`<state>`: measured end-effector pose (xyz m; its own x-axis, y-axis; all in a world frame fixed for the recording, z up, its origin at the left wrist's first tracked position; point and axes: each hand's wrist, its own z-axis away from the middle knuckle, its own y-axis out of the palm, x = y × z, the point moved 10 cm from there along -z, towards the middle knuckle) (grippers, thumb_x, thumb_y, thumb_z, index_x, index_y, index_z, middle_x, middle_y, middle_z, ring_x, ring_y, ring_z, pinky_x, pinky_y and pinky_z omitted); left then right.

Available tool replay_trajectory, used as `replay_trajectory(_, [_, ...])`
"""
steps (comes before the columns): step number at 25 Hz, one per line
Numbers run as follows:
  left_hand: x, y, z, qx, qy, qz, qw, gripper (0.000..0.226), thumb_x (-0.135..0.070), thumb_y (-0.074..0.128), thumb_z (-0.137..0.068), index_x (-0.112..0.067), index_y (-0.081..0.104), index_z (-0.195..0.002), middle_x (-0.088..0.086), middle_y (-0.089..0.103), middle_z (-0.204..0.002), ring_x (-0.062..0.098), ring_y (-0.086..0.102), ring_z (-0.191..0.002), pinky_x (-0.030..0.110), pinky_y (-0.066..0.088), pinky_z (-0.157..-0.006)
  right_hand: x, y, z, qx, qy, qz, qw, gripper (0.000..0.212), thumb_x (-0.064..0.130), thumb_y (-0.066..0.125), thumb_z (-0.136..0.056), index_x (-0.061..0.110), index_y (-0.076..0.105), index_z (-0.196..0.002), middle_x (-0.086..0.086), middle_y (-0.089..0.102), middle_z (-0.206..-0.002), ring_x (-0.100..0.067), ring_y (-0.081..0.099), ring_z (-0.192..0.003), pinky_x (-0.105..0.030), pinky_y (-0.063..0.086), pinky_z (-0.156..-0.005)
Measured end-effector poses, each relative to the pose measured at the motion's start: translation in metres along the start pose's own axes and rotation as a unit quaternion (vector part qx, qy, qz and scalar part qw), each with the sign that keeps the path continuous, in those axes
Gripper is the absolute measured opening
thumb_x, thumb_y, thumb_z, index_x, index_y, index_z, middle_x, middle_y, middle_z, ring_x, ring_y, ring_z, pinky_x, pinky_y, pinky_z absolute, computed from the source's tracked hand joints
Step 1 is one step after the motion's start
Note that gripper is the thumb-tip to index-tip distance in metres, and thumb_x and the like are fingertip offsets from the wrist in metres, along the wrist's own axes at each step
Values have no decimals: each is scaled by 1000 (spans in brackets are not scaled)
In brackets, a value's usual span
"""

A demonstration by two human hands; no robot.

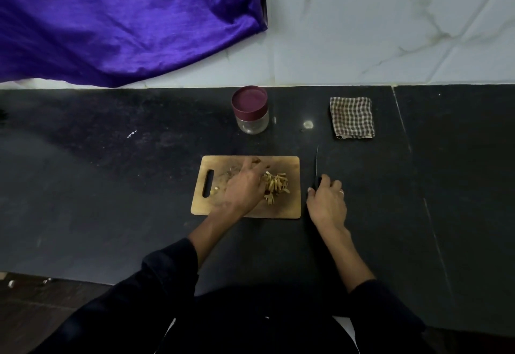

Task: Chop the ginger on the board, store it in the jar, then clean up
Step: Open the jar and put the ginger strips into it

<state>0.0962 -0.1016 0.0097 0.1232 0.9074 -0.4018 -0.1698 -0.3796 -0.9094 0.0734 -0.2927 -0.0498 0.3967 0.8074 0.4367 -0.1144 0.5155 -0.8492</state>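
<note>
Ginger strips (276,188) lie heaped just beyond my left hand's (245,189) loosely spread fingers on the board (289,164). My right hand (327,200) curls around the knife (316,169) handle beside it, blade on the counter (111,186).

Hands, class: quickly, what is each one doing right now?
Left hand: open, fingers resting on the chopped ginger on the board.
Right hand: gripping the knife handle on the counter.

Your dark worktop (111,186) carries a wooden board (289,208), a lidded jar (252,112), a checked cloth (351,117) and a knife (316,167).
</note>
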Motion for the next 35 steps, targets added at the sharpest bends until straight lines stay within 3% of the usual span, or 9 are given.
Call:
replay_trajectory(5, [4, 2, -1, -5, 3, 44, 999, 41, -18, 56, -93, -28, 51, -132, 1, 37, -141, 18, 50, -120, 32, 48, -93, -4, 2, -4, 24, -13, 6, 1000, 61, 33, 58, -98, 13, 30, -149, -16, 39, -140, -32, 48, -125, -41, 49, -90])
replay_trajectory(8, [14, -6, -1, -31, -2, 44, 999, 38, -16, 56, -92, -22, 54, -130, 4, 40, -138, 18, 55, -109, 30, 50, -83, -4, 3, -6, 38, -14, 1, 999, 63, 33, 58, -98, 13, 28, -150, -16, 38, -142, -32, 47, -128, -42, 48, -92])
replay_trajectory(12, [33, -17, -6, -61, 16, 53, 997, 36, -14, 56, -92, -17, 56, -127, 7, 44, -133, 18, 59, -99, 38, 56, -76, -4, 4, -6, 48, 2, -1, 999, 59, 31, 56, -99, 13, 30, -149, -17, 37, -144, -34, 49, -126, -43, 47, -93])
replay_trajectory(17, [65, -28, -18, -62, 26, 87, 994, 37, -11, 56, -91, -14, 55, -128, 5, 41, -134, 19, 60, -97, 35, 56, -77, 2, 3, 0, 34, 46, 5, 998, 50, 29, 52, -101, 11, 34, -144, -18, 39, -141, -38, 55, -118, -47, 50, -90])
replay_trajectory(22, [82, -36, -27, -62, 45, 107, 991, 40, -14, 59, -90, -13, 54, -130, 3, 42, -133, 17, 60, -96, 29, 55, -76, 12, -14, 4, -17, 65, 20, 998, 55, 33, 56, -99, 9, 35, -144, -19, 36, -141, -36, 47, -124, -46, 47, -94])
replay_trajectory(26, [97, -42, -38, -43, 29, 114, 992, 46, -15, 58, -91, -18, 47, -135, 1, 37, -135, 13, 58, -96, 31, 54, -78, 81, -31, -7, -45, -31, -5, 998, 62, 35, 58, -97, 13, 33, -148, -18, 32, -144, -37, 39, -130, -46, 42, -101])
replay_trajectory(29, [108, -42, -52, -1, 12, 110, 994, 58, -17, 61, -90, -20, 36, -142, 5, 32, -139, 20, 53, -111, 39, 53, -88, 152, -29, -30, -21, -87, -26, 996, 70, 43, 60, -95, 19, 27, -152, -18, 27, -151, -40, 32, -137, -51, 37, -109])
replay_trajectory(35, [131, -53, -73, 8, 12, 157, 988, 68, -18, 64, -89, -20, 29, -147, 6, 30, -145, 23, 37, -131, 37, 43, -104, 254, -16, -94, -13, -100, 45, 994, 90, 56, 66, -86, 27, 16, -155, -15, 15, -158, -43, 19, -144, -59, 25, -114])
